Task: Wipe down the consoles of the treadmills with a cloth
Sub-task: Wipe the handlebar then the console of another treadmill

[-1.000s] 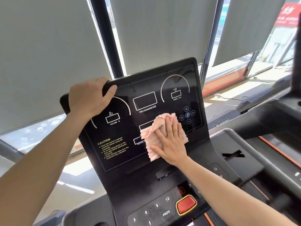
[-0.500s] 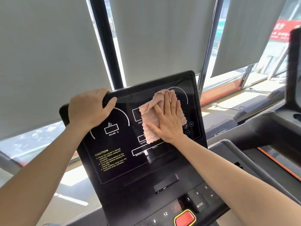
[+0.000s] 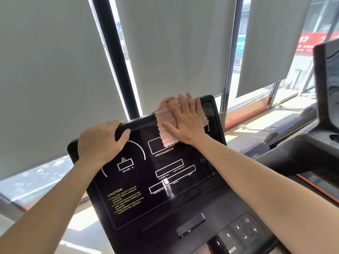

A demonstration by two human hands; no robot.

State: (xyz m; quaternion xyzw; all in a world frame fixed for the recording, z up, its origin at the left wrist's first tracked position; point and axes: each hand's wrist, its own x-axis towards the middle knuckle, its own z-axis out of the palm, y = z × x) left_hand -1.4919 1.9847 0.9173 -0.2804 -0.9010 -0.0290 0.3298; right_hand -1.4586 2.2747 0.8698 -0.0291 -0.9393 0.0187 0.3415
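Observation:
A black treadmill console (image 3: 165, 195) with white display outlines and yellow caution text fills the middle of the view. My right hand (image 3: 185, 120) lies flat, fingers spread, pressing a pink cloth (image 3: 166, 127) against the console's top edge, right of centre. The cloth folds over the upper rim. My left hand (image 3: 100, 142) grips the console's top left corner, thumb on the front face.
A keypad (image 3: 238, 233) with number and MODE buttons sits below the screen. A second treadmill console (image 3: 328, 85) and its dark frame (image 3: 297, 154) stand close on the right. Grey roller blinds (image 3: 55, 70) and a black window post (image 3: 113, 57) are behind.
My right hand has slid the cloth upward from the middle of the screen to the top edge. The left hand has kept its grip on the corner. The view has tilted up.

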